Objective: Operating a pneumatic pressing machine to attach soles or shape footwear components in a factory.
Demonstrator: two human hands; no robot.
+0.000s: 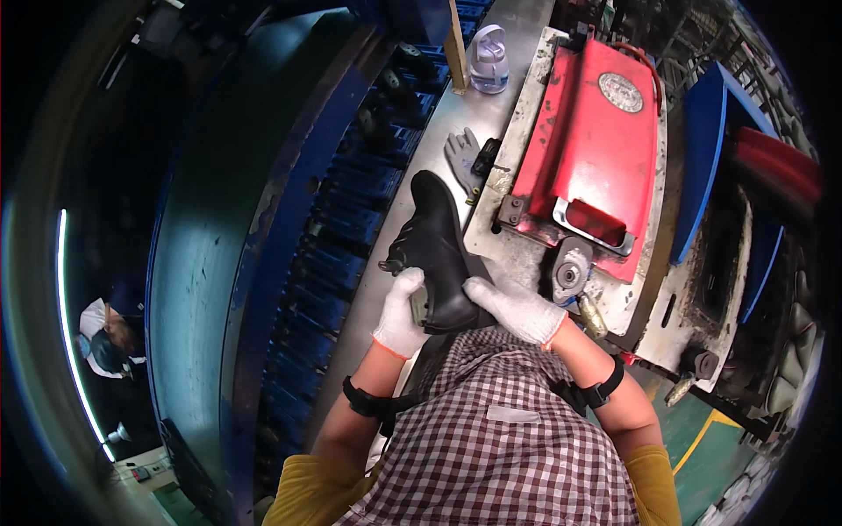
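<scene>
Fingers (476, 291) of both gloved hands are clamped on a black boot (447, 267), one hand each side; the left hand (401, 316) has its thumb up along the opening, and the right hand (524, 314) has its tip end against the heel side; the rest of the fingers are tucked out of sight, so can't tell how far round they go. Boot's held up right in front of the body, toe pointing away, laced side turned left, a bit of pale lining showing by the left hand; it's over the near part of a metal bench (368, 294).

Just past the toe there's a loose grey glove (460, 156) lying on the bench, with a small black item (486, 158) beside it; further up sits a clear bottle (490, 68); red machine cover (605, 149) over on the right, blue racking (324, 237) on the left.

Wearer's got a checked apron (491, 430), yellow sleeves (326, 482), black straps (358, 398) on both arms; another person (107, 344) shows small at far left, near a bright tube light (77, 351).
</scene>
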